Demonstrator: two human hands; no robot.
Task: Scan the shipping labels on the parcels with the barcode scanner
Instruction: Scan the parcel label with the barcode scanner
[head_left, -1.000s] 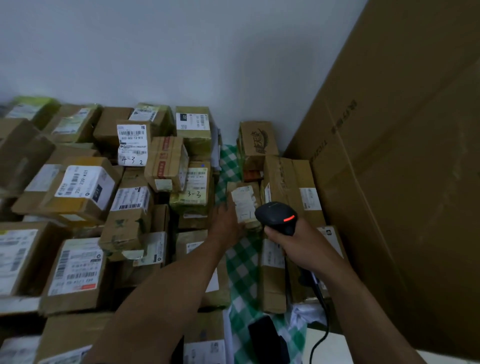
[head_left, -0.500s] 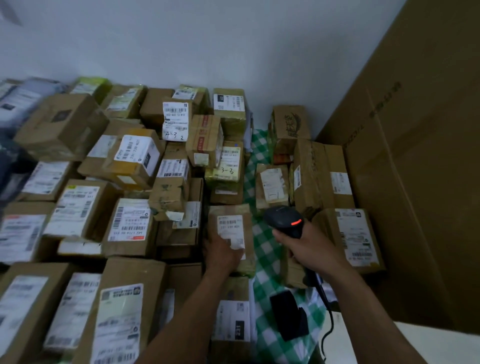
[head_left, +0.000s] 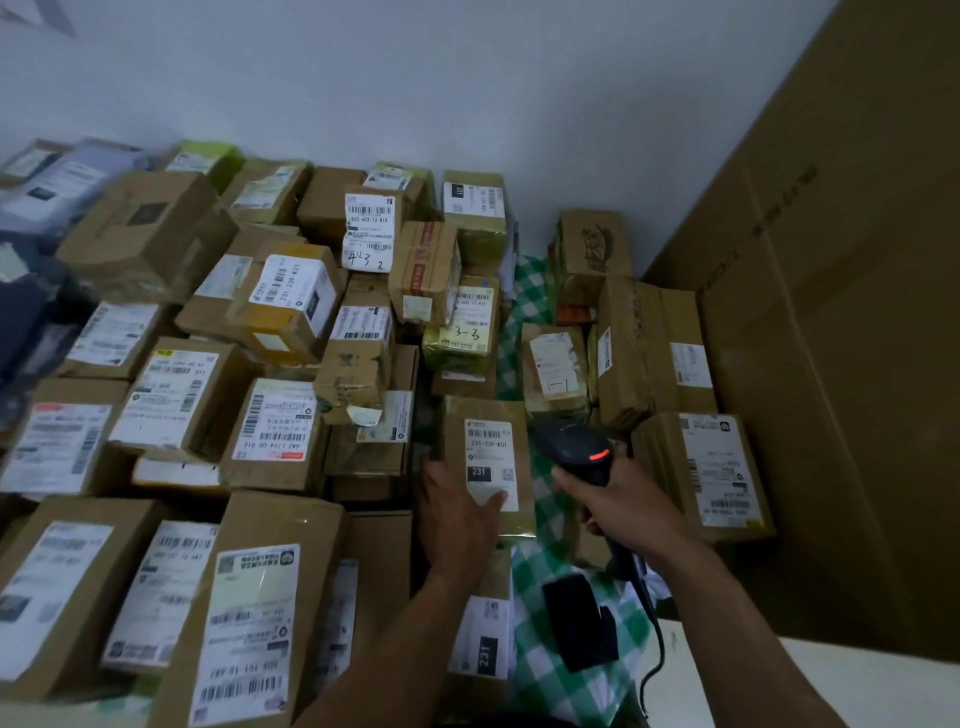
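Gripping a parcel (head_left: 523, 470) in the left hand (head_left: 460, 522) and the barcode scanner (head_left: 574, 448) in the right hand (head_left: 626, 512), the person is aiming, likely needing the beam turned onto its label (head_left: 487, 446).

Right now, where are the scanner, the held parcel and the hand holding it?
barcode scanner (head_left: 571, 447), head view, its black head.
held parcel (head_left: 485, 452), head view, its white label.
left hand (head_left: 457, 519), head view, its back.

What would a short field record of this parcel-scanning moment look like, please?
left hand: grips the held parcel, thumb on its shipping label
right hand: holds the barcode scanner, red light lit
label text: 231-239-K01
surface: green checked cloth
surroundings: stacked labelled parcels; large cardboard sheet at right
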